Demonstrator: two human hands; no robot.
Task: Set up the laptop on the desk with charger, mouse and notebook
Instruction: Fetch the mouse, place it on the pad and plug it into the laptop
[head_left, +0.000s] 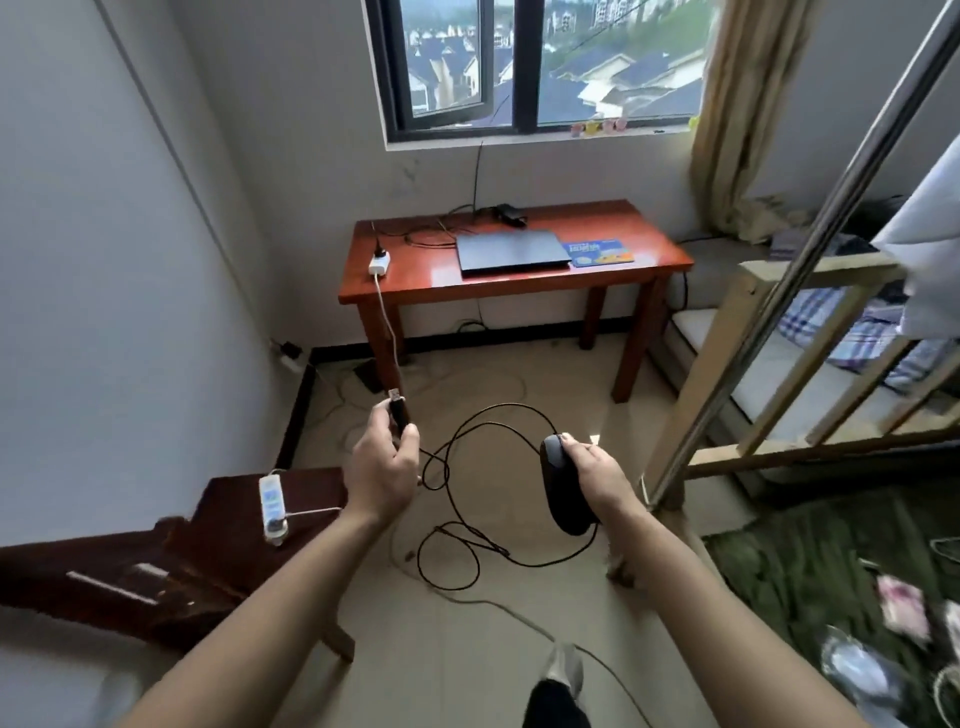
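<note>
My right hand (597, 473) grips a black wired mouse (563, 488) in mid-air. Between the fingers of my left hand (384, 467) sits the mouse's USB plug (397, 408), and the black cable (467, 499) hangs in loops between both hands. Ahead stands a red-brown desk (415, 283) under the window. On it lies a shut dark laptop (511, 252), with a blue notebook (601, 252) right beside it. Behind the laptop is a black charger brick (511, 213). A white power strip (380, 262) sits at the desk's left edge.
A dark wooden table (171, 561) with a white device (272, 506) stands at lower left. A wooden bed frame (810, 374) and a metal pole (800, 260) fill the right side. Cables and another power strip (291, 358) lie on the floor by the left wall.
</note>
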